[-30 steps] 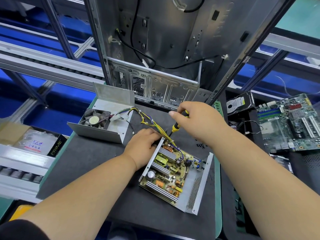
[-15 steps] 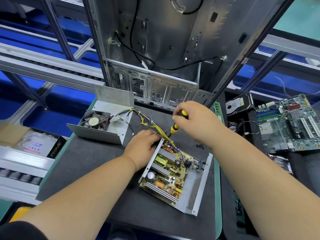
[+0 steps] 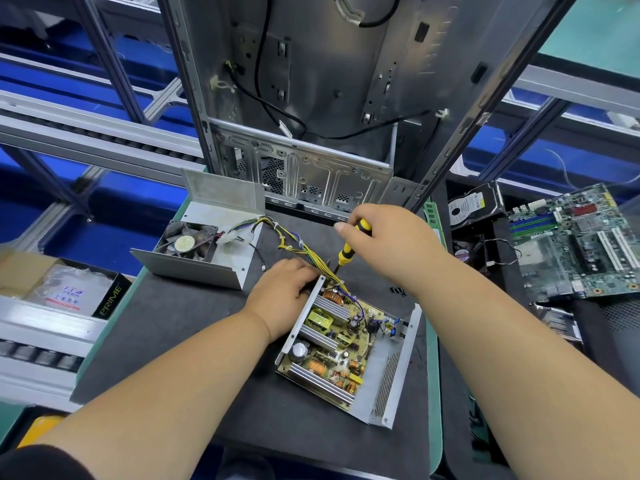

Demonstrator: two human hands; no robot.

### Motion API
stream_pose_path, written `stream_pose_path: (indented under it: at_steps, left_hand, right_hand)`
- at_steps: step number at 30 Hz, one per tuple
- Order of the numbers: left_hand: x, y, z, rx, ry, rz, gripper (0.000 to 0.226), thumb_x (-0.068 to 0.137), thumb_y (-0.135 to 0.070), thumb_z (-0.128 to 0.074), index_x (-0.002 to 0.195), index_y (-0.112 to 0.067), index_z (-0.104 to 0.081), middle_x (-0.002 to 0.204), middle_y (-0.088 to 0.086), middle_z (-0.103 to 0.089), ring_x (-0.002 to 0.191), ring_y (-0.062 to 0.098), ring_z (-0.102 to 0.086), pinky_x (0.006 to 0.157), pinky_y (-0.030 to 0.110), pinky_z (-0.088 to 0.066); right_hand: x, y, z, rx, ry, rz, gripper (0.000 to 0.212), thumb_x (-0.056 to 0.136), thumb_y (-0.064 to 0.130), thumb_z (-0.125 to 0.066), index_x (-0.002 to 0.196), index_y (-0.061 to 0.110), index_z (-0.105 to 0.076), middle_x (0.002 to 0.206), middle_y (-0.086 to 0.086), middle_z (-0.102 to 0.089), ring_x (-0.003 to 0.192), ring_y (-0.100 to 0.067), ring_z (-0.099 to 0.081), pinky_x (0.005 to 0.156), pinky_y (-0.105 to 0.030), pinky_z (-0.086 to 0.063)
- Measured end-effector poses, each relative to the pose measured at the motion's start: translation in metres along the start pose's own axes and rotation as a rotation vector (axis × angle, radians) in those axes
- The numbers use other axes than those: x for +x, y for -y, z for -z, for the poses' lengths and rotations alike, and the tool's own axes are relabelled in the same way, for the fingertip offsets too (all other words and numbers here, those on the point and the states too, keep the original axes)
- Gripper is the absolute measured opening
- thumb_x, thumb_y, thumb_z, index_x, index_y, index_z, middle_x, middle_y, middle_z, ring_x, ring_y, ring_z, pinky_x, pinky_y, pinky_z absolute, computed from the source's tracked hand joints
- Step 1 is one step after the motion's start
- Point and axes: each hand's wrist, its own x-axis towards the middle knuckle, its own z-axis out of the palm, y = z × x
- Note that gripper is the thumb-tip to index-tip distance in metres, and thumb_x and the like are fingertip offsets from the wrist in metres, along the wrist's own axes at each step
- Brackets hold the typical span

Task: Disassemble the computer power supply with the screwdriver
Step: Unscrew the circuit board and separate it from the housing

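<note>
The opened power supply (image 3: 349, 348) lies on a dark mat (image 3: 180, 327), its circuit board with coils and heat sinks exposed inside a metal tray. My left hand (image 3: 280, 292) grips the tray's far left corner beside the yellow wire bundle (image 3: 304, 251). My right hand (image 3: 388, 244) holds a yellow-and-black screwdriver (image 3: 349, 247) upright, tip down at the far corner of the board where the wires enter. The removed cover (image 3: 207, 244) with its fan (image 3: 187, 242) sits to the left, still joined by the wires.
An empty metal computer case (image 3: 311, 98) stands upright behind the mat. A hard drive (image 3: 471, 204) and a green motherboard (image 3: 575, 244) lie at the right. A few loose black screws (image 3: 398, 289) lie on the mat by my right wrist. Boxes (image 3: 69, 289) sit at the left.
My right hand has shifted slightly on the screwdriver handle, which stays at the same corner. My left hand and the power supply have not moved.
</note>
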Motion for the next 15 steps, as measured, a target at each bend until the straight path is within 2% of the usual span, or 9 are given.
stream_pose_path:
  at_steps: [1,3,6,10,12,13,15]
  left_hand:
    - [0.0001,-0.0001,-0.0002,0.001,-0.002,0.0,0.03,0.093,-0.015,-0.059,0.122,-0.018,-0.065,0.124,0.001,-0.059,0.116,0.023,-0.046,0.096,0.03,-0.037]
    - [0.0003,-0.0001,-0.0001,-0.001,-0.005,0.004,0.029,0.093,-0.014,-0.06,0.121,-0.017,-0.066,0.122,0.002,-0.059,0.115,0.024,-0.047,0.095,0.03,-0.036]
    - [0.0003,-0.0001,0.0001,-0.007,-0.007,0.005,0.029,0.093,-0.015,-0.06,0.121,-0.018,-0.066,0.123,0.001,-0.059,0.115,0.024,-0.047,0.095,0.03,-0.036]
    - [0.0003,-0.0004,-0.0002,-0.013,-0.011,0.009,0.03,0.092,-0.012,-0.06,0.121,-0.016,-0.066,0.124,0.002,-0.059,0.116,0.023,-0.046,0.093,0.027,-0.035]
    - [0.0005,-0.0005,-0.0001,-0.011,-0.009,0.008,0.03,0.092,-0.012,-0.059,0.121,-0.015,-0.067,0.124,0.003,-0.059,0.116,0.024,-0.046,0.093,0.027,-0.035]
    - [0.0006,-0.0005,-0.0001,-0.01,-0.008,0.006,0.029,0.092,-0.012,-0.06,0.121,-0.015,-0.067,0.124,0.003,-0.059,0.116,0.024,-0.047,0.094,0.028,-0.035]
    - [0.0008,-0.0003,0.0,-0.01,-0.008,0.004,0.029,0.092,-0.013,-0.06,0.121,-0.015,-0.066,0.124,0.003,-0.059,0.116,0.025,-0.047,0.094,0.029,-0.036]
  right_hand:
    - [0.0002,-0.0001,-0.0005,-0.026,-0.011,-0.008,0.035,0.096,0.055,-0.044,0.082,0.026,-0.058,0.064,0.005,-0.05,0.063,-0.011,-0.049,0.051,-0.029,-0.03]
    - [0.0011,-0.0006,-0.0017,-0.008,-0.014,-0.014,0.034,0.098,0.053,-0.046,0.083,0.025,-0.057,0.06,0.006,-0.048,0.06,-0.009,-0.047,0.05,-0.029,-0.029]
    - [0.0017,-0.0009,-0.0048,0.104,0.01,-0.002,0.007,0.095,0.035,-0.054,0.095,0.028,-0.057,0.07,0.01,-0.054,0.064,-0.009,-0.05,0.053,-0.028,-0.032]
    - [0.0015,-0.0016,-0.0026,0.209,0.018,-0.003,0.013,0.086,0.021,-0.057,0.096,0.029,-0.056,0.089,0.009,-0.052,0.075,-0.007,-0.05,0.057,-0.026,-0.034]
    - [0.0008,-0.0021,-0.0026,0.156,0.005,0.006,0.006,0.087,0.025,-0.056,0.092,0.028,-0.057,0.092,0.006,-0.054,0.077,-0.011,-0.051,0.059,-0.027,-0.036]
    - [0.0008,-0.002,-0.0026,0.101,-0.012,0.011,0.006,0.09,0.033,-0.055,0.09,0.028,-0.058,0.087,0.006,-0.056,0.075,-0.013,-0.051,0.058,-0.028,-0.036]
    - [0.0008,-0.001,-0.0013,0.001,-0.026,0.006,0.029,0.094,0.053,-0.05,0.085,0.026,-0.057,0.068,0.006,-0.053,0.065,-0.012,-0.05,0.054,-0.029,-0.035]
